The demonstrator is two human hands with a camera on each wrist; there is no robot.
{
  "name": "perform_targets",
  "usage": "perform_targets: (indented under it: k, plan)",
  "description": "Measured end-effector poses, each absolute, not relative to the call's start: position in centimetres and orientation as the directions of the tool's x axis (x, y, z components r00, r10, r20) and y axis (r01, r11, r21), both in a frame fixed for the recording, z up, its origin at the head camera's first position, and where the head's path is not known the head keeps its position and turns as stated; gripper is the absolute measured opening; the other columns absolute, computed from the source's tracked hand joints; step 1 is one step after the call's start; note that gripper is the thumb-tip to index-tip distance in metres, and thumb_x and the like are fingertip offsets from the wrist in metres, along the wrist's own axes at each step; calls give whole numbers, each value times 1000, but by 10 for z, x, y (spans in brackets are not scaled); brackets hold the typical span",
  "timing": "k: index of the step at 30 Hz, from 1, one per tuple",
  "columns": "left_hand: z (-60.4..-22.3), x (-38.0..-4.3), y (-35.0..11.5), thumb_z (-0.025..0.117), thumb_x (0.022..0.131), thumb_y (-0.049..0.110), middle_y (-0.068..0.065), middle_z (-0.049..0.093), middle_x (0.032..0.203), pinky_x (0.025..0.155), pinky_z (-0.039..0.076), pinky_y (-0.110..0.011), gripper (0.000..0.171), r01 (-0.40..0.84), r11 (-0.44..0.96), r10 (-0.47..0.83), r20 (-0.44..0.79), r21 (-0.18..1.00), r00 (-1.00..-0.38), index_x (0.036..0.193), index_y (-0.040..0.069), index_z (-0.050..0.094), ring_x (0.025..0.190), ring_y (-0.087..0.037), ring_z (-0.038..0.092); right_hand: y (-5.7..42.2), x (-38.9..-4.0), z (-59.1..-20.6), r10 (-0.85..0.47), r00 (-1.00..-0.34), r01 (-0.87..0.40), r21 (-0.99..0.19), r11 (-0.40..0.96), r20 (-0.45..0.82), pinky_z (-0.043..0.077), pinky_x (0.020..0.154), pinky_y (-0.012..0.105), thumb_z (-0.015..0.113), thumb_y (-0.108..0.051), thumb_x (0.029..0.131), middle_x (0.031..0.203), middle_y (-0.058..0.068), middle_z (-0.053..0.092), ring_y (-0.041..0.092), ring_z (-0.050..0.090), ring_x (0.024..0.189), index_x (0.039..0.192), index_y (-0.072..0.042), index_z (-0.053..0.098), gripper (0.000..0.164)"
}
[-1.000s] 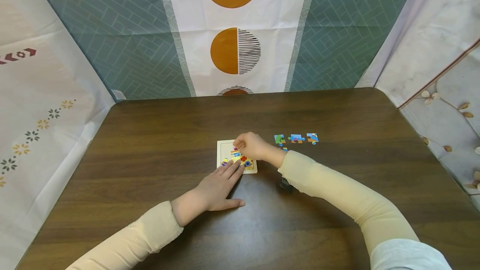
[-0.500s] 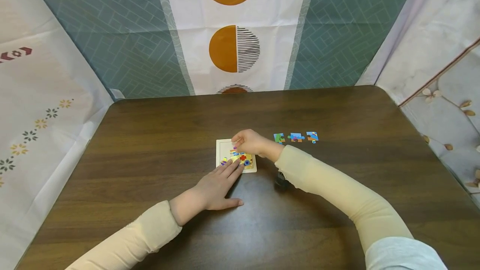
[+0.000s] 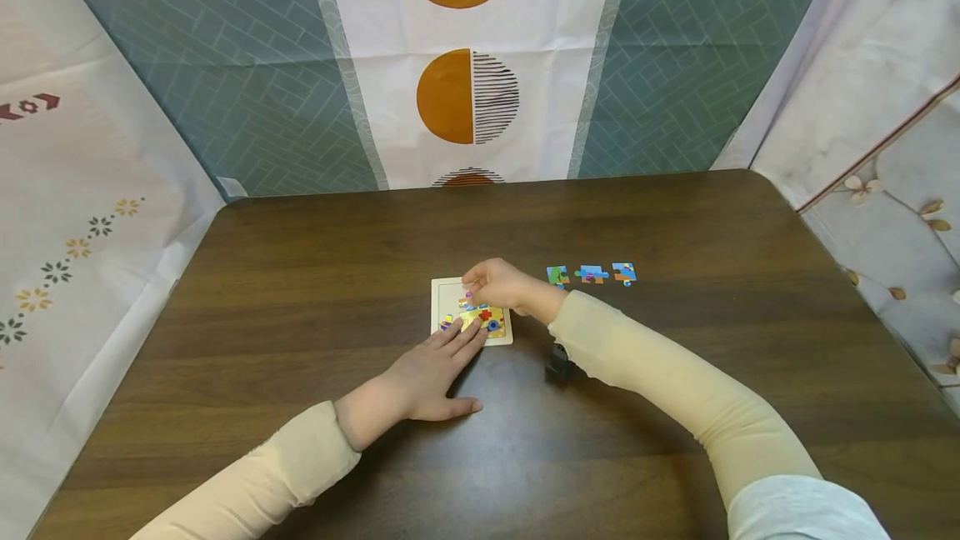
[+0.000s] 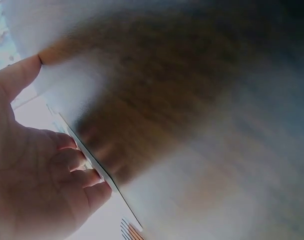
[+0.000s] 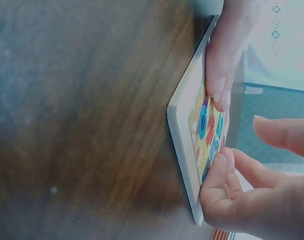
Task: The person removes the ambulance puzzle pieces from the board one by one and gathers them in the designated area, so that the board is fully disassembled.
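A small cream puzzle tray point(image 3: 444, 290), its front half filled with colourful jigsaw pieces point(image 3: 492, 325), lies mid-table. My left hand point(image 3: 431, 373) is flat, fingertips resting on the pieces near the tray's front edge and thumb spread over the table. From the right, my right hand point(image 3: 501, 286) reaches over the tray. In the right wrist view its bent fingers point(image 5: 216, 185) touch the puzzle's surface while its thumb point(image 5: 281, 134) stands apart in the air. Those fingers partly hide the piece beneath them. The left wrist view shows the left fingertips point(image 4: 99, 195) at the tray's edge.
Right of the tray lie a green and blue piece point(image 3: 557, 274), a blue piece point(image 3: 592, 272) and another blue-orange piece point(image 3: 624, 272). A dark object point(image 3: 558, 362) shows under the right cuff. Fabric panels point(image 3: 300, 107) border the brown table point(image 3: 337, 257).
The right hand has shifted very slightly on the tray, and the view has drifted a little. The left hand keeps resting on the puzzle, and the loose pieces keep their places.
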State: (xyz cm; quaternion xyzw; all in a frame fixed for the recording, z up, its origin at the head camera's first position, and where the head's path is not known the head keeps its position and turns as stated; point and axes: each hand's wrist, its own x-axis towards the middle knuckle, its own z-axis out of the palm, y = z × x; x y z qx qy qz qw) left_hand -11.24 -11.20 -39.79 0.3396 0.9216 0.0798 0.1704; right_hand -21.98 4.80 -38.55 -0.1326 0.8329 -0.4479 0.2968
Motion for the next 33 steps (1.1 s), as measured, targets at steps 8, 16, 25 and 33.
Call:
perform_targets:
  k: [8, 16, 25, 33]
  plan:
    - [-399, -113, -113, 59, 87, 49, -10, 15, 159, 117, 19, -44, 87, 604, 751, 659, -251, 266, -709, 151, 4, 21, 146, -33, 13, 46, -220, -388, -489, -791, 9, -805, 593, -369, 46, 100, 37, 58, 4, 88, 121, 21, 59, 31, 54, 117, 124, 9, 56, 37]
    - [-398, -113, -112, 59, 87, 50, -11, 15, 159, 117, 19, -44, 87, 619, 747, 664, -252, 243, -704, 151, 4, 21, 146, -34, 13, 46, -219, -390, -514, -798, -89, -782, 617, -314, 48, 96, 34, 59, 5, 85, 112, 20, 63, 25, 57, 104, 117, 10, 61, 33]
    - [-398, -113, -111, 59, 86, 50, -6, 17, 159, 117, 21, -45, 87, 607, 760, 650, -266, 232, -712, 152, 7, 21, 146, -34, 15, 47, -219, -391, -517, -794, -79, -790, 609, -319, 50, 94, 32, 59, 4, 86, 111, 20, 64, 26, 59, 105, 116, 9, 62, 30]
    - [-398, -113, -111, 60, 86, 49, -5, 16, 160, 116, 21, -46, 88, 594, 765, 644, -277, 248, -713, 152, 8, 19, 146, -34, 12, 47, -222, -393, -506, -798, -21, -824, 567, -328, 50, 91, 29, 54, 11, 85, 111, 20, 64, 23, 58, 102, 114, 9, 63, 30]
